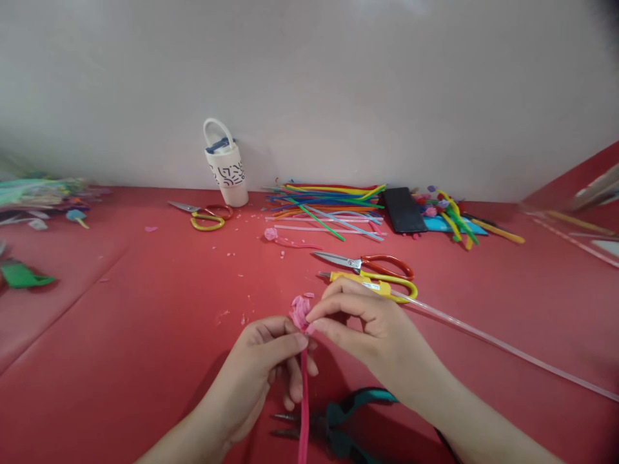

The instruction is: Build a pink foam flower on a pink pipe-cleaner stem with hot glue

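Note:
My left hand [271, 354] pinches a pink flower [300, 310] at its base, where the petals meet a long pink stem [304, 412]. The stem hangs down toward me past the fingers. From the right, my right hand [360, 316] closes thumb and forefinger on a small pink petal [310, 328] at the side of the flower. Just beyond that hand lie a yellow glue gun [374, 283] and scissors [358, 263] with red and yellow handles. Pliers [333, 425] with teal handles rest on the table below my hands.
A bundle of coloured pipe cleaners [329, 203] lies near the wall, beside a black phone [405, 210]. Another pink flower [271, 234] is in front of them. A white tumbler [231, 174] stands behind second scissors [206, 216]. A clear glue stick [507, 348] trails right across the red table [145, 335].

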Available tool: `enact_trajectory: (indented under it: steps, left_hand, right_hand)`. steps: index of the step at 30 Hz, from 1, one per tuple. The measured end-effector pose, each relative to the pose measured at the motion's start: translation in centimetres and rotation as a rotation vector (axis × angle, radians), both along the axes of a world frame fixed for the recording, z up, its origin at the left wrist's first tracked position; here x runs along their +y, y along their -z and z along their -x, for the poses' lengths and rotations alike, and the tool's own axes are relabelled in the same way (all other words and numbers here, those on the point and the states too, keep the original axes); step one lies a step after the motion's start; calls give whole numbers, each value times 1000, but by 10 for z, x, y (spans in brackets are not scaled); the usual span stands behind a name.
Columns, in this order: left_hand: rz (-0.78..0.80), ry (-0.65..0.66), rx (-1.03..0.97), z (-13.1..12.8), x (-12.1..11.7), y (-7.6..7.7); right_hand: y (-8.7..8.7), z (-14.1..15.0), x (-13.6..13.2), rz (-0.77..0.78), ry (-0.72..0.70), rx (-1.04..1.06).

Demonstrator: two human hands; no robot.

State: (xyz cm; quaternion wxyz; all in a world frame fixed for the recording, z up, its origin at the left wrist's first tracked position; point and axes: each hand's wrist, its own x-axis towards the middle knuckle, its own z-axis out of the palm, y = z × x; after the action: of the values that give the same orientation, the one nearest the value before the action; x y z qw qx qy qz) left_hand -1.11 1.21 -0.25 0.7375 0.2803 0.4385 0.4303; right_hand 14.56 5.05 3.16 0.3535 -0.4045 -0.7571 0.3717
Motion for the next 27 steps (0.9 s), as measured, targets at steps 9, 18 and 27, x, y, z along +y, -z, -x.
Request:
enact_trajectory:
  steps: [9, 18, 27]
  left_hand:
    - [6, 29, 50, 0, 0, 2]
    - [-23, 27, 68, 1, -1, 1]
    - [-104, -39, 162, -1, -2, -7]
  right_hand:
    - [2, 0, -3, -51, 9, -26]
    - [3, 0, -4, -139, 32, -50]
    - [-3, -7, -9, -503, -46, -226]
